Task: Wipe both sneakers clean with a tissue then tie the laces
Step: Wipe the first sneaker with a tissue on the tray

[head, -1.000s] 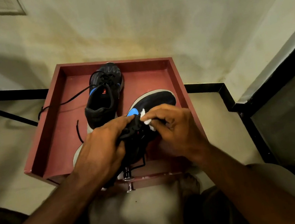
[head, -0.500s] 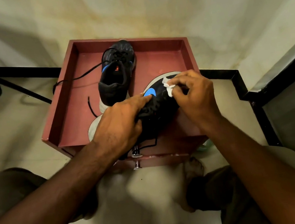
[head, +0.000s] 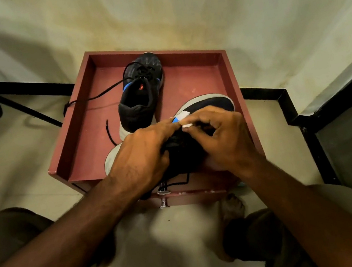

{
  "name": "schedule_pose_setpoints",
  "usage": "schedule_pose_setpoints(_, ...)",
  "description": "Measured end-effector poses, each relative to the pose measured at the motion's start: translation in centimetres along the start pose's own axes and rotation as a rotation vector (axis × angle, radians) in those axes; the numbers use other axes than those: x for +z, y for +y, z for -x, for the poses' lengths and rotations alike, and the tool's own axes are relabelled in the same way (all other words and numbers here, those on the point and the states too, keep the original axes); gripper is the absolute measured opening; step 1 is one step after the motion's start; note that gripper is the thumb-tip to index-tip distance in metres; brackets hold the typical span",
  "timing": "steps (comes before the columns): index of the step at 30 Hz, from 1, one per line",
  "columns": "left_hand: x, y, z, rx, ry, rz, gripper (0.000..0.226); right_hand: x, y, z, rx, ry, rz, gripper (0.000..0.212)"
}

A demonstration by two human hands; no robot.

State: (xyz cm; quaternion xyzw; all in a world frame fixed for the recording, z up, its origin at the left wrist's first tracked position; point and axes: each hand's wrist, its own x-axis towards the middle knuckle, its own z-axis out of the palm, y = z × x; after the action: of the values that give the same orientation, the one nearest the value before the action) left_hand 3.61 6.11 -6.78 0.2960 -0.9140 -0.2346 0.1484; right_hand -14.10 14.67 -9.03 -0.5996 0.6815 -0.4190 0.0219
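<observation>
Right hand (head: 222, 134) slid back from the toe toward mid-frame, pinching the tissue (head: 183, 118) on the near sneaker (head: 208, 106) lying sideways in the red tray (head: 81, 136), left hand (head: 141, 153) gripping its collar; keep short firm strokes, shoe pinned, far sneaker (head: 139, 92) untouched
</observation>
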Motion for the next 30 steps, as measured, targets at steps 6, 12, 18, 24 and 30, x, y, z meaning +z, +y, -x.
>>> schedule_pose_setpoints(6,0.0,-0.2,-0.2,-0.056,0.027,0.053,0.065,-1.0,1.9,-1.2,0.241,0.141,0.016,0.011)
schedule_pose_setpoints(12,0.1,0.1,0.1,-0.046,0.019,0.027,0.069,-1.5,2.0,-1.3,0.249,0.158,0.050,0.017)
schedule_pose_setpoints(18,-0.3,-0.5,-0.3,-0.050,0.009,0.083,0.063,-0.5,0.1,0.0,0.228,-0.020,-0.170,0.025)
schedule_pose_setpoints(24,0.0,-0.1,-0.4,-0.102,0.033,0.060,0.068,-2.1,2.3,-1.6,0.315,0.157,0.059,0.021)
schedule_pose_setpoints(30,0.2,-0.2,-0.3,-0.102,0.025,0.073,0.069,-1.4,1.5,-1.0,0.300,0.043,-0.115,0.023)
